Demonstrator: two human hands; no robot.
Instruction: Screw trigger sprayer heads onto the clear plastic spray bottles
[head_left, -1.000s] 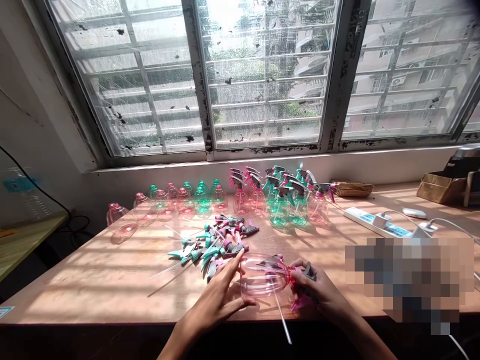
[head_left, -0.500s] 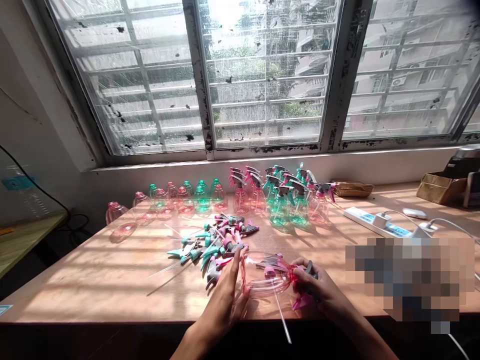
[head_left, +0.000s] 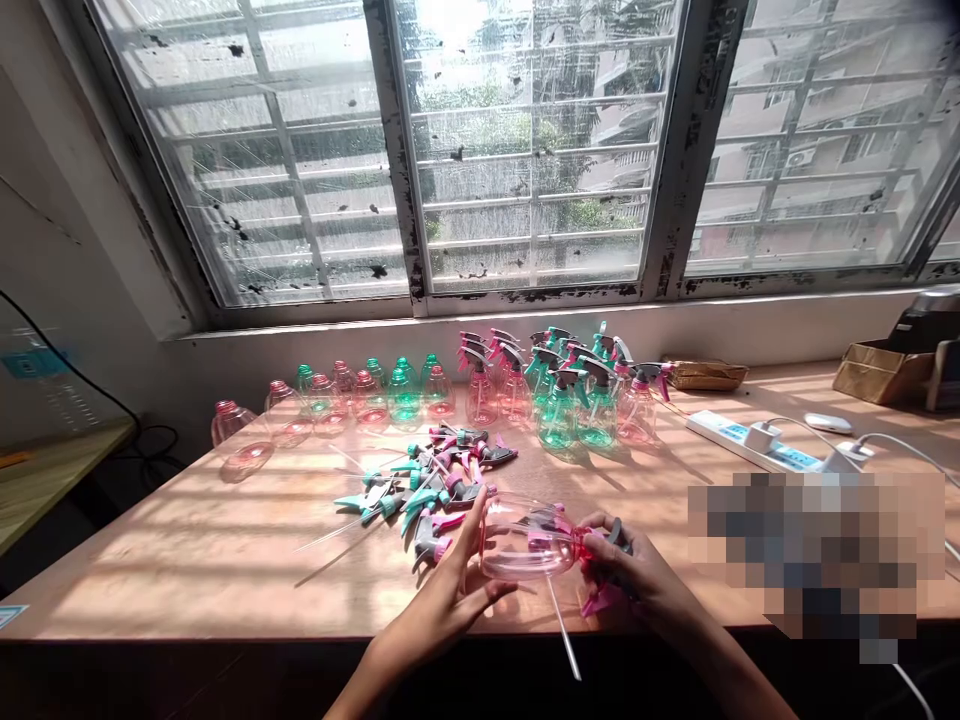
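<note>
A clear pink spray bottle [head_left: 517, 562] lies sideways above the front of the table, its base to the left and its neck to the right. My left hand [head_left: 450, 595] cups the base, thumb below and fingers along the far side. My right hand [head_left: 626, 570] is closed around the neck. Grey and pink spray-head parts [head_left: 602, 600] show beside my right fingers; whether that hand grips them is unclear. Through the bottle I see a pink spray head, and a thin dip tube [head_left: 566, 640] sticks out past the table edge.
Loose spray heads [head_left: 420, 490] lie piled left of the bottle. Open pink and green bottles [head_left: 405, 400] stand at the back left; bottles with spray heads [head_left: 559, 420] stand right of them. A power strip [head_left: 750, 440] with plugs and a blurred patch are at right.
My left thumb has slid down and away from the bottle's side. The bottle has turned a little, and my right hand stays at its neck.
</note>
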